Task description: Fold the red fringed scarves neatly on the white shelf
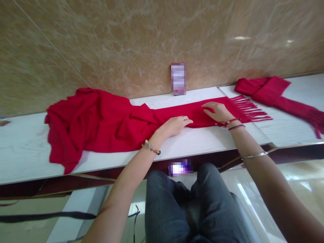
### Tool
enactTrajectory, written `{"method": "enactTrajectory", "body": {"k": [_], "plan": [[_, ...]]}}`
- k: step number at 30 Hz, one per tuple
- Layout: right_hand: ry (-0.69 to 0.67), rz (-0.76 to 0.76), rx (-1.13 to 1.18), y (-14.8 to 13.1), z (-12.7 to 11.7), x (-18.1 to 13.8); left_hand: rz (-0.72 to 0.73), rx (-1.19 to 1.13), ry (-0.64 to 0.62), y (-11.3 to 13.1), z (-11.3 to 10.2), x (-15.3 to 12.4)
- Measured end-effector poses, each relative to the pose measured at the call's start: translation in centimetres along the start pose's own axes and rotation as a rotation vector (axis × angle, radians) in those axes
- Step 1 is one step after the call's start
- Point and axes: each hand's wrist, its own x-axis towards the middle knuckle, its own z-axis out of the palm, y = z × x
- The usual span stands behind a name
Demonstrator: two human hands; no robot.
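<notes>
A long red scarf (101, 121) lies across the white table (25, 148), bunched in loose folds at the left and stretched flat toward a fringed end (250, 109) at the right. My left hand (174, 125) lies flat on the scarf's near edge at the middle, fingers stretched out and pointing right. My right hand (217, 111) rests palm down on the flat part just left of the fringe, fingers extended toward the left. Neither hand grips the cloth.
A second red scarf (273, 91), folded, lies on the adjoining white tabletop at the right. A small blurred card (178, 78) leans against the marble wall behind the scarf. My legs in dark trousers sit below the table's front edge.
</notes>
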Motion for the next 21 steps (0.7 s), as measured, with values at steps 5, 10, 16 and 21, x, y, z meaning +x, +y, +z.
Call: {"method": "enactTrajectory", "body": {"k": [5, 10, 16, 21], "plan": [[-0.151, -0.086, 0.118, -0.8, -0.2, -0.9, -0.024, -0.056, 0.046, -1.3, 0.0, -0.2], [-0.123, -0.168, 0.18, -1.0, -1.6, -3.3, -0.065, -0.069, 0.122, -1.7, 0.0, 0.2], [-0.112, -0.251, 0.107, -1.4, -1.7, -4.5, -0.106, -0.038, 0.18, -2.0, -0.2, 0.1], [-0.017, -0.191, -0.045, -1.0, -1.2, -4.2, -0.07, -0.017, 0.295, -2.5, 0.3, 0.0]]}}
